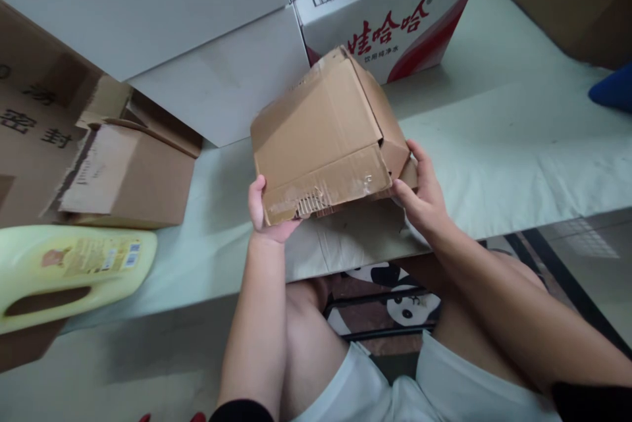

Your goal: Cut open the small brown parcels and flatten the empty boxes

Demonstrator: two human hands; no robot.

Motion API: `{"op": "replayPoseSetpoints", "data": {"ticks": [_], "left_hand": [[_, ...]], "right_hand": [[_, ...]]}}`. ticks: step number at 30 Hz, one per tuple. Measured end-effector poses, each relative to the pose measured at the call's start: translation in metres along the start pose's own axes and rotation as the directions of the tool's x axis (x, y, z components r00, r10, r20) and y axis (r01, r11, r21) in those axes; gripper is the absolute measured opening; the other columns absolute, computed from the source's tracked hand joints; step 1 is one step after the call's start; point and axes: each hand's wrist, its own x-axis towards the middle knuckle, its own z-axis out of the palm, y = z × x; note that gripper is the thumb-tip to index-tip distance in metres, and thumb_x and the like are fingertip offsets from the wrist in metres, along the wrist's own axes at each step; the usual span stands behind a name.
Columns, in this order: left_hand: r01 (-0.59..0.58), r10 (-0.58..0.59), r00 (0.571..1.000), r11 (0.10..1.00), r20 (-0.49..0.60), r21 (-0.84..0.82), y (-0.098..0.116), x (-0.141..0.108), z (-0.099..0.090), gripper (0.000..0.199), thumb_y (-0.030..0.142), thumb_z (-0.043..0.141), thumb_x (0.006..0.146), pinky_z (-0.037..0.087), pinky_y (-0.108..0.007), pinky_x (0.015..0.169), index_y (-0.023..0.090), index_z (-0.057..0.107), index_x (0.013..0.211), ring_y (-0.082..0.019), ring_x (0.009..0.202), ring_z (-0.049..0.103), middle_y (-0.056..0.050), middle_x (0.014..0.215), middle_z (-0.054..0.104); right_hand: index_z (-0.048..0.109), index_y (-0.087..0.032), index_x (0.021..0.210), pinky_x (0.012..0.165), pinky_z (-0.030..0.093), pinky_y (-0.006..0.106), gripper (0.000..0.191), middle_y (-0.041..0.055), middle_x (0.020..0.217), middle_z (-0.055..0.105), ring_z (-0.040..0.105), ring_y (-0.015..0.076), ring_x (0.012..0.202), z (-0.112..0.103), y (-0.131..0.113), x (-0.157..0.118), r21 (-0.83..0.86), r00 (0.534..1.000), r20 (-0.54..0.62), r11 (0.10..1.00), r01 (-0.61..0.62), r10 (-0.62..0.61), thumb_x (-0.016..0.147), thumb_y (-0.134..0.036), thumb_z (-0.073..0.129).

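A brown cardboard box (316, 126) is held tilted above the front part of the covered table. Its near edge is torn, with ridged inner board showing and clear tape across it. My left hand (271, 214) grips the near left corner, thumb on top and the other fingers underneath, partly hidden. On the right, my right hand (424, 191) pinches the near right corner by a loose flap, thumb and forefinger in sight. The underside of the box is hidden from me.
Behind stand a white and red carton (395, 33) and large white boxes (212, 73). To the left are an opened brown box (133, 172) and a pale yellow jug (79, 270). A blue object (612, 89) shows at the right edge. The pale cloth-covered table (518, 145) ends just before my knees.
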Motion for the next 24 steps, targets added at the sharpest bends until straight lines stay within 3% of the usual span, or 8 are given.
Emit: {"op": "replayPoseSetpoints", "data": {"ticks": [3,9,14,17,20,24], "left_hand": [[0.051,-0.051,0.998,0.999,-0.021,-0.004,0.001,0.001,-0.007,0.057,0.066,0.059,0.078,0.063,-0.039,0.071,0.025,0.062,0.117,-0.034,0.117,0.064,-0.01,0.118,0.07],[0.078,-0.078,0.994,0.997,0.072,0.008,0.001,0.002,-0.01,0.057,0.068,0.056,0.079,0.064,-0.04,0.067,0.027,0.061,0.118,-0.033,0.109,0.068,-0.01,0.114,0.071],[0.078,-0.078,0.996,0.997,0.037,0.0,-0.001,0.002,-0.002,0.052,0.061,0.061,0.079,0.062,-0.036,0.061,0.023,0.063,0.114,-0.028,0.093,0.072,-0.009,0.104,0.074],[0.016,-0.016,1.0,1.0,0.013,0.018,-0.004,0.002,0.002,0.048,0.055,0.068,0.075,0.064,-0.038,0.075,0.02,0.067,0.108,-0.029,0.1,0.072,-0.008,0.102,0.076],[-0.016,0.017,1.0,1.0,-0.015,0.017,-0.006,0.002,0.004,0.044,0.052,0.07,0.074,0.062,-0.04,0.091,0.018,0.069,0.103,-0.03,0.111,0.071,-0.007,0.101,0.077],[-0.002,0.002,1.0,1.0,-0.014,-0.013,-0.005,0.003,0.004,0.043,0.051,0.069,0.075,0.059,-0.043,0.098,0.018,0.069,0.104,-0.033,0.119,0.067,-0.009,0.1,0.077]], "right_hand": [[0.043,-0.03,0.148,0.12,0.035,0.058,0.071,0.0102,0.151,0.05,0.049,0.0339,0.14,-0.001,0.0,0.001,-0.077,0.998,-0.066,0.997,0.003,-0.009,0.087,-0.058,0.067],[0.045,-0.031,0.146,0.117,0.038,0.06,0.067,0.0101,0.148,0.053,0.051,0.0344,0.136,-0.004,0.002,0.004,-0.108,0.993,-0.111,0.994,0.017,-0.029,0.087,-0.053,0.068],[0.049,-0.028,0.143,0.118,0.037,0.062,0.075,0.0143,0.146,0.05,0.047,0.0373,0.138,-0.003,0.005,0.004,-0.259,0.982,-0.087,0.955,0.142,-0.169,0.077,-0.049,0.078],[0.047,-0.027,0.144,0.112,0.043,0.062,0.081,0.0159,0.144,0.05,0.048,0.0382,0.135,-0.001,0.008,0.004,-0.319,0.979,-0.1,0.937,0.14,-0.18,0.073,-0.05,0.079],[0.049,-0.025,0.142,0.101,0.052,0.06,0.069,0.0165,0.138,0.056,0.057,0.0366,0.125,0.0,0.009,0.004,-0.348,0.987,-0.107,0.934,0.078,-0.122,0.08,-0.046,0.072],[0.052,-0.024,0.139,0.097,0.054,0.056,0.055,0.0151,0.135,0.063,0.064,0.0338,0.119,-0.001,0.008,0.004,-0.333,0.991,-0.081,0.94,0.073,-0.106,0.087,-0.039,0.063]]}}
